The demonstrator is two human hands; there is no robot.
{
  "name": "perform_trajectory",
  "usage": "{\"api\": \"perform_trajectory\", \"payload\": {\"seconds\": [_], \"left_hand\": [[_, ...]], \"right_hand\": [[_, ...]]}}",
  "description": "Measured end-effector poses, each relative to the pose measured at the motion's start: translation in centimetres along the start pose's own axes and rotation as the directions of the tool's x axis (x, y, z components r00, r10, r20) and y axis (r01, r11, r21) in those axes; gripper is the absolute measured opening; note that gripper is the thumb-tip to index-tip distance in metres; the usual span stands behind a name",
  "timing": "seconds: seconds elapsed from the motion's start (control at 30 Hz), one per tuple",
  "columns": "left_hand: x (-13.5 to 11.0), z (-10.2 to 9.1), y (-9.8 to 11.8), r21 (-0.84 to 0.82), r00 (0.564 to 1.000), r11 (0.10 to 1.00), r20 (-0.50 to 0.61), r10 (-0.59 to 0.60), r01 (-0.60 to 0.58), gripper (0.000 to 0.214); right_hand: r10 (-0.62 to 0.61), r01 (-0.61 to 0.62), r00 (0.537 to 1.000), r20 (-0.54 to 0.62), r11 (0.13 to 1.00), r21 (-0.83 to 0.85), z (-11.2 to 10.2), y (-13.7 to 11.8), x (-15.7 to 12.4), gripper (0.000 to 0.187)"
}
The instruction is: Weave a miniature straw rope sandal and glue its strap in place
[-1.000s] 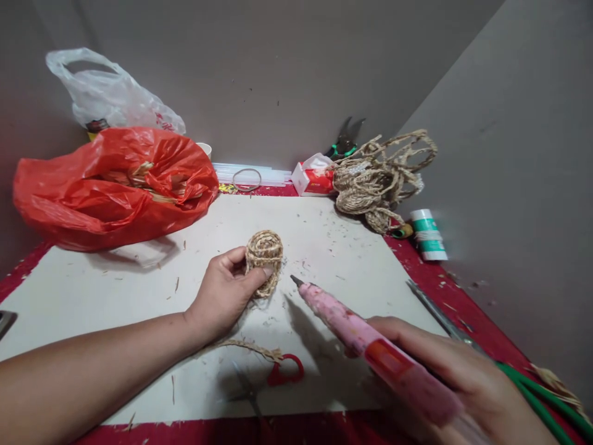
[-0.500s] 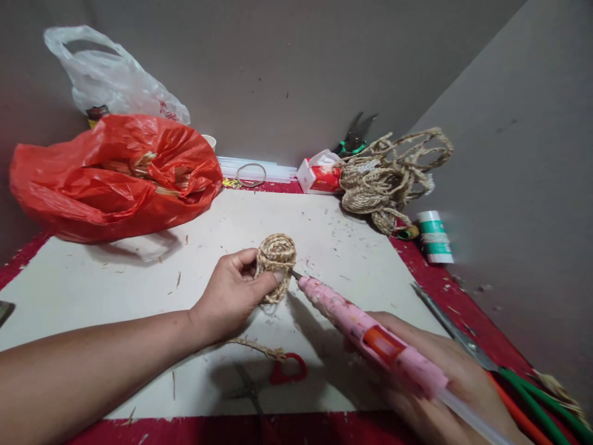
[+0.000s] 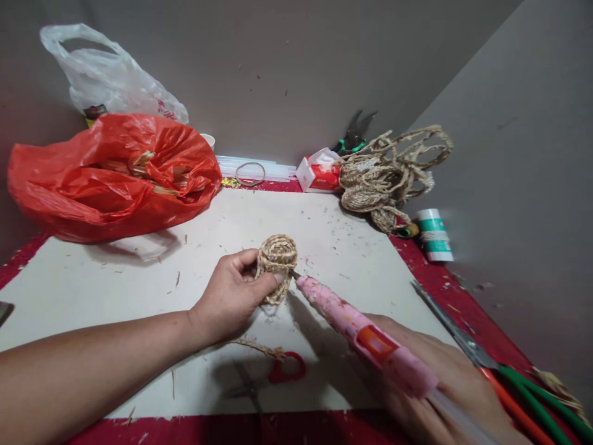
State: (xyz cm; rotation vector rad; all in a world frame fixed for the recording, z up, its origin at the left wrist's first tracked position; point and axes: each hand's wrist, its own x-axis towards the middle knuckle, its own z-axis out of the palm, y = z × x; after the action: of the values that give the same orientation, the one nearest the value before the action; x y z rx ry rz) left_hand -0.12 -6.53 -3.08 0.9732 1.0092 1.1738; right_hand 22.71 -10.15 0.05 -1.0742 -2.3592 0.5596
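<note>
My left hand (image 3: 231, 296) is closed round a small coiled piece of braided straw (image 3: 277, 259), holding it upright on the white board (image 3: 139, 290). A pink glue gun (image 3: 365, 337) lies in my right hand (image 3: 445, 383), which grips it at the lower right. The gun's metal tip touches the right side of the straw coil, just by my left thumb. A loose braid of straw trails from under my left wrist toward the small red-handled scissors (image 3: 278, 374) lying on the board near its front edge.
A red plastic bag (image 3: 111, 179) and a clear bag (image 3: 111, 80) sit at the back left. A heap of braided straw rope (image 3: 389, 176), a red-and-white pack (image 3: 317, 174), pliers (image 3: 352, 133), glue sticks (image 3: 259, 167) and a green-and-white spool (image 3: 434, 235) line the back and right. Long green- and orange-handled shears (image 3: 500, 371) lie at the right edge.
My right hand has brought the glue gun forward and left until its tip met the straw coil. My left hand has kept its hold on the coil.
</note>
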Motion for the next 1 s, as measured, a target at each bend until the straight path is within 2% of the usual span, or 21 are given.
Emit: {"api": "perform_trajectory", "payload": {"seconds": [0.07, 0.2, 0.4, 0.7, 1.0], "left_hand": [[0.0, 0.1, 0.0, 0.004, 1.0, 1.0, -0.001, -0.001, 0.001, 0.013], [-0.1, 0.2, 0.2, 0.01, 1.0, 1.0, 0.001, -0.007, 0.007, 0.013], [-0.2, 0.2, 0.2, 0.016, 1.0, 1.0, 0.009, -0.014, 0.014, 0.014], [0.0, 0.1, 0.3, 0.024, 1.0, 1.0, -0.001, 0.005, -0.005, 0.013], [-0.2, 0.1, 0.3, 0.02, 1.0, 1.0, -0.005, -0.003, 0.003, 0.013]], "right_hand": [[-0.002, 0.002, 1.0, -0.02, 1.0, -0.005, 0.1, -0.1, 0.1, 0.036], [0.039, -0.038, 0.998, 0.046, 0.999, -0.028, 0.2, -0.5, 0.3, 0.039], [0.09, -0.093, 0.994, -0.058, 0.995, -0.033, 0.8, -0.3, 0.5, 0.031], [0.085, -0.081, 0.996, 0.035, 0.99, -0.118, 0.2, -0.4, 0.6, 0.026], [0.082, -0.074, 0.992, 0.094, 0.994, -0.083, -0.3, -0.5, 0.6, 0.029]]}}
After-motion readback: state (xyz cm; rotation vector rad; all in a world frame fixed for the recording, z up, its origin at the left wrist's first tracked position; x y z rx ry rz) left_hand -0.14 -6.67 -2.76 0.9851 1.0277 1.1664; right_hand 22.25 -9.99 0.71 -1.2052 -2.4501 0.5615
